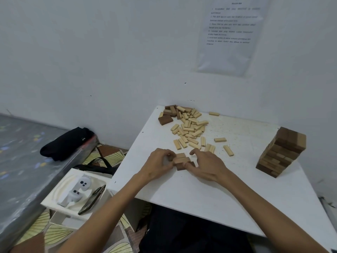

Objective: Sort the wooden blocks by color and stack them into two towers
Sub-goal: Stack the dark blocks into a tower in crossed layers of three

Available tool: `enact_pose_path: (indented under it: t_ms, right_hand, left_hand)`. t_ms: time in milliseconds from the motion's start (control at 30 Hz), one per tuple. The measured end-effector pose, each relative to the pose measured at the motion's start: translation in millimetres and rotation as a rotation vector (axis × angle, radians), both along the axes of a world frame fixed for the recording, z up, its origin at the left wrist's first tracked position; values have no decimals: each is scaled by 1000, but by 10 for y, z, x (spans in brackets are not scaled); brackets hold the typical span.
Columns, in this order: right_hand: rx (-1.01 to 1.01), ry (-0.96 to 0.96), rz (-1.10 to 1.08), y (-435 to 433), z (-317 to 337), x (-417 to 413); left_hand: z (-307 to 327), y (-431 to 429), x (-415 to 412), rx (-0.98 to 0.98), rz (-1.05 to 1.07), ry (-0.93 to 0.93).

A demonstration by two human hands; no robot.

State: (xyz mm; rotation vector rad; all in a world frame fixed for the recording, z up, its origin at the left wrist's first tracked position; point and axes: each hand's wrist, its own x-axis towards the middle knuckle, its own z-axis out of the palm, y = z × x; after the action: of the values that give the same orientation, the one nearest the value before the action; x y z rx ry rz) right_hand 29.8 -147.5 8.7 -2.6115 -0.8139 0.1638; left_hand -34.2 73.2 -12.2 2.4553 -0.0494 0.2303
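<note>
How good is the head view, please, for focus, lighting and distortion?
In the head view, light is soft and even, no glare; the left hand and right hand, gripping a few blocks, cast faint shadows; the tower and loose pile are clear; print on the wall sheet is unreadably blurred; wide-angle distortion skews the table.

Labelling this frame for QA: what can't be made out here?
Head view only.
- Block cluster: left hand and right hand grip and cover its ends; count unclear.
- Tower: far faces hidden by itself.
- Wall sheet: print blurred, top cut by frame edge.
- Dark blocks: partly overlapped by light pile; count unclear.
</note>
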Motion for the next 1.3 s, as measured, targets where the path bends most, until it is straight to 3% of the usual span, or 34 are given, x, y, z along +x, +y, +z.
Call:
enact_pose_path:
  t_ms: [133, 333, 800, 1067, 1300]
  right_hand:
    - [-107, 108, 149, -45, 50, 36]
    - [-110, 135, 163, 3, 51, 132]
    - [-173, 237, 277, 207, 78, 461]
    - [-207, 258, 328, 214, 76, 575]
    - [-188, 185, 323, 183, 56, 558]
  left_hand:
    - [-24, -7, -43, 28, 35, 33]
    - [33, -81, -87, 325, 63, 212]
    - [164, -89, 144, 142, -13, 325]
    - [181, -89, 227, 213, -42, 418]
    - [241, -21, 300, 280, -93, 383]
